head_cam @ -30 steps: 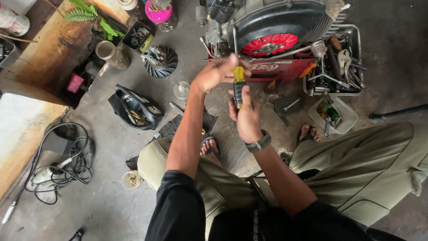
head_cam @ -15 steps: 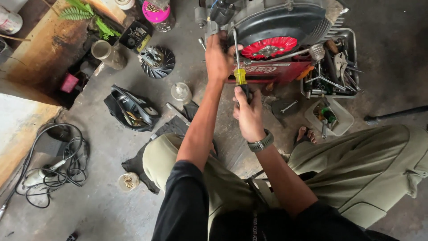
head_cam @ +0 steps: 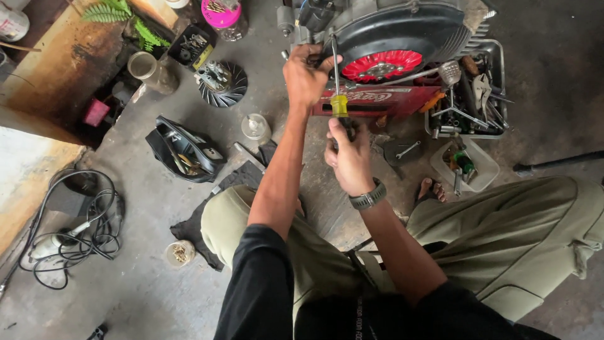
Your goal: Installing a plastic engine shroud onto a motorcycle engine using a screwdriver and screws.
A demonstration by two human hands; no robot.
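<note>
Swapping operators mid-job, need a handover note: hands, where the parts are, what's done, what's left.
Left hand: up at the left edge of the engine's black cover, steadying the screwdriver shaft there.
Right hand: gripping the yellow-handled screwdriver, held roughly upright, tip at the cover's edge.
Around: red fan wheel exposed, tool tray to the right, loose spanner on the floor, black tool bag to the left.
Done: cannot tell which fasteners are out.
Left: the cover is still on the engine.
</note>
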